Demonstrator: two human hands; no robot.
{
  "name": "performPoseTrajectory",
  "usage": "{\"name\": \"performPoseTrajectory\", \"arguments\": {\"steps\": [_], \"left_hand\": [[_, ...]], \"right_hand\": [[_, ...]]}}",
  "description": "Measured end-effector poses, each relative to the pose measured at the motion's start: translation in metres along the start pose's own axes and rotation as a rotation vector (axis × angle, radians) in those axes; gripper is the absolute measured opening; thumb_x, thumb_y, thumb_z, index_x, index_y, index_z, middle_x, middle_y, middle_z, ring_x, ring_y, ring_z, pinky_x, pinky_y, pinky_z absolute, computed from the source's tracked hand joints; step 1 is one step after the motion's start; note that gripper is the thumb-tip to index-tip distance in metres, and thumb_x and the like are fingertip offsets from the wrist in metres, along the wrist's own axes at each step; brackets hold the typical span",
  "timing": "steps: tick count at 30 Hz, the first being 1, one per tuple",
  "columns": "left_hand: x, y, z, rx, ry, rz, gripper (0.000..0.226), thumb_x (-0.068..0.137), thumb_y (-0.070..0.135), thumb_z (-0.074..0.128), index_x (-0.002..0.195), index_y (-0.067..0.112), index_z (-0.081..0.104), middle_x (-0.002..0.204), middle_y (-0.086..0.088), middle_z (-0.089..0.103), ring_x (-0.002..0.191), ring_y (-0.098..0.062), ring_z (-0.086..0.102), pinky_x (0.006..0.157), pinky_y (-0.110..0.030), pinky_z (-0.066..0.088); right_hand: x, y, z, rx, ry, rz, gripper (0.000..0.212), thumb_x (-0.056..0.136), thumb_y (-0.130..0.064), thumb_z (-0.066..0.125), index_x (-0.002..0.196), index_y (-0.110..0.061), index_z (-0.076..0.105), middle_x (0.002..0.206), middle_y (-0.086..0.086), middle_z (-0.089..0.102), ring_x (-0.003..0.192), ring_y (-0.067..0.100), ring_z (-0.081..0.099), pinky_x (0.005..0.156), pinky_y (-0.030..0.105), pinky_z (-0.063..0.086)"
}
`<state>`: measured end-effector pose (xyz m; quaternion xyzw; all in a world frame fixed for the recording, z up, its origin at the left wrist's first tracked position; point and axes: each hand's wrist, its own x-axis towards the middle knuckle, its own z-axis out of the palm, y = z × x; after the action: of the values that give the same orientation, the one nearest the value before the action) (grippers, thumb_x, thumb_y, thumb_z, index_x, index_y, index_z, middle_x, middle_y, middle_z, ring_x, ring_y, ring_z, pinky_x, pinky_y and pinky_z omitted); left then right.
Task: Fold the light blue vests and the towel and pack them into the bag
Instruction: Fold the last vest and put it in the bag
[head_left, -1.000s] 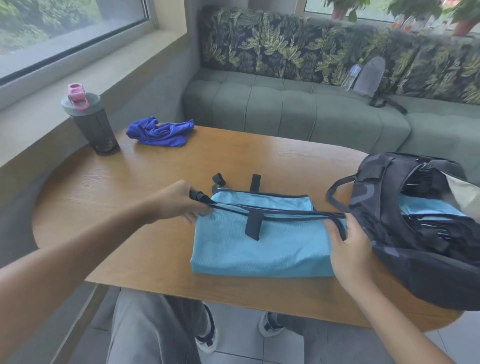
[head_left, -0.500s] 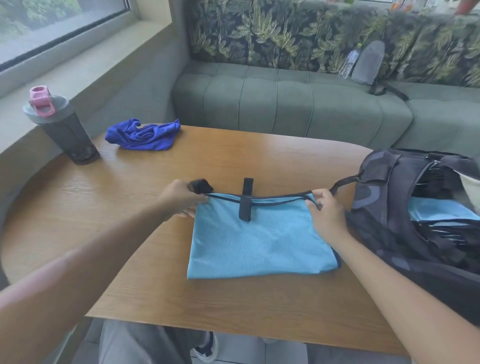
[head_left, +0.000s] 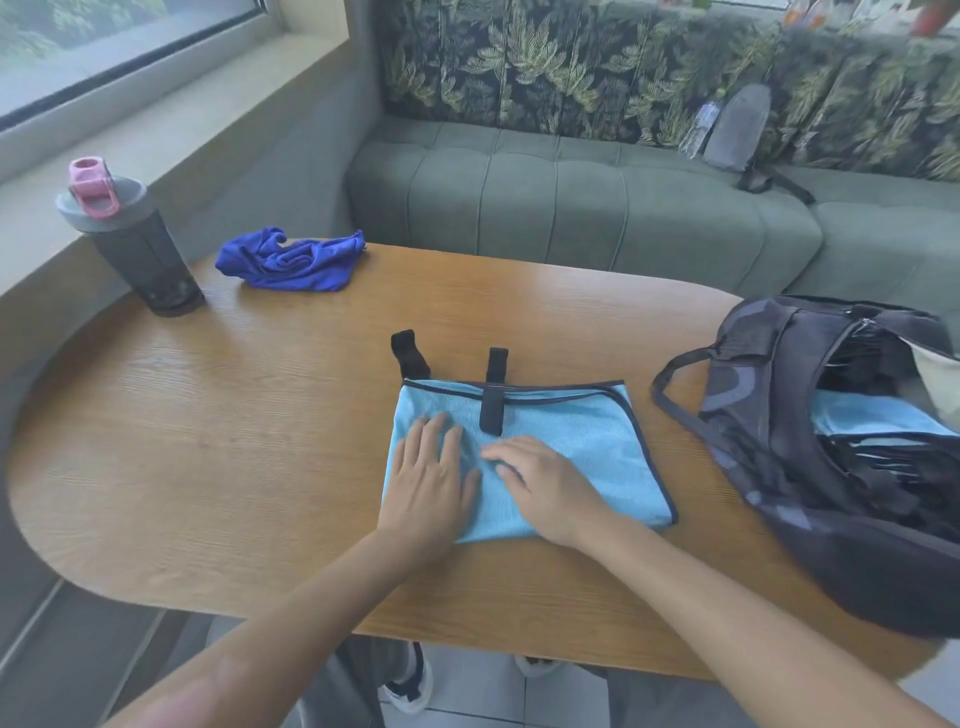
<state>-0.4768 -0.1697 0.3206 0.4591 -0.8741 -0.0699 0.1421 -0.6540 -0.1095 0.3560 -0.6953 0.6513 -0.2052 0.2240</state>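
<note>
Centrally, on wooden table (head_left: 234, 415): light blue vest (head_left: 566, 447), folded into a flat rectangle, dark piping along top and right edges, two black strap tabs (head_left: 496, 389) projecting past the far edge. Pressed flat under both hands. Left hand (head_left: 428, 480) palm down on the near-left part of the fold, fingers straight and together, gripping nothing. Right hand (head_left: 540, 483) palm down just beside it, fingers extended toward the left, likewise flat and holding nothing; fingertips close to the left hand's thumb side, contact between the two not resolvable.

To the right, apart from the vest: dark patterned bag (head_left: 810, 467), unzipped and gaping, with a second light blue piece (head_left: 872, 421) visible inside the opening; carry loop resting on the tabletop toward the vest.

Far left corner of table: crumpled dark blue towel (head_left: 291, 260), unfolded. Beside it, further left: dark shaker bottle (head_left: 135, 254), upright, grey lid with pink cap.

Behind table: green upholstered bench (head_left: 571, 197) with leaf-print backrest; grey pouch (head_left: 737, 127) leaning against the backrest. Windowsill at left.
</note>
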Motion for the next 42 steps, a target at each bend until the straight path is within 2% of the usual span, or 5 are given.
{"name": "performPoseTrajectory", "arguments": {"steps": [12,23,29,34,42], "left_hand": [[0.009,-0.059,-0.015,0.089,-0.233,0.317,0.070,0.105,0.057,0.021,0.163,0.018,0.018,0.170,0.001,0.013,0.158,-0.020,0.002,0.127,-0.044,0.014],[0.077,-0.101,-0.032,0.239,-0.309,0.674,0.067,0.106,0.061,0.021,0.164,0.032,0.006,0.172,0.009,-0.004,0.158,-0.013,-0.003,0.128,-0.037,0.004],[0.066,-0.071,-0.035,0.172,-0.096,0.442,0.062,0.098,0.046,0.036,0.148,0.013,0.052,0.165,-0.007,0.032,0.150,-0.026,0.033,0.121,-0.044,0.032],[0.003,-0.032,-0.028,-0.188,-0.154,0.133,0.062,0.099,0.055,0.043,0.153,0.023,0.041,0.166,-0.001,0.026,0.153,-0.022,0.024,0.124,-0.040,0.024],[-0.059,-0.029,-0.025,-0.015,-0.148,0.240,0.062,0.104,0.056,0.036,0.157,0.025,0.034,0.170,0.000,0.016,0.158,-0.020,0.008,0.127,-0.039,0.013]], "right_hand": [[0.056,0.061,-0.040,-0.714,-0.218,-0.351,0.066,0.105,-0.055,0.013,0.163,-0.025,0.010,0.170,-0.012,-0.004,0.155,0.008,-0.012,0.126,0.034,0.003],[0.002,0.054,-0.014,-0.521,-0.106,-0.085,0.071,0.103,-0.060,0.006,0.162,-0.023,-0.006,0.167,-0.013,-0.019,0.152,0.004,-0.020,0.126,0.037,0.005],[-0.010,0.038,0.012,-0.500,0.031,0.197,0.075,0.101,-0.059,0.002,0.162,-0.018,-0.008,0.168,-0.004,-0.019,0.155,0.013,-0.017,0.127,0.039,0.001],[-0.019,0.020,0.025,-0.487,0.102,0.398,0.072,0.105,-0.051,0.011,0.161,-0.008,-0.007,0.168,0.008,-0.016,0.156,0.024,-0.011,0.127,0.042,0.001],[-0.041,-0.002,0.039,-0.429,0.157,0.573,0.082,0.104,-0.055,0.017,0.159,0.001,-0.007,0.165,0.024,-0.014,0.156,0.034,-0.008,0.127,0.047,0.003]]}}
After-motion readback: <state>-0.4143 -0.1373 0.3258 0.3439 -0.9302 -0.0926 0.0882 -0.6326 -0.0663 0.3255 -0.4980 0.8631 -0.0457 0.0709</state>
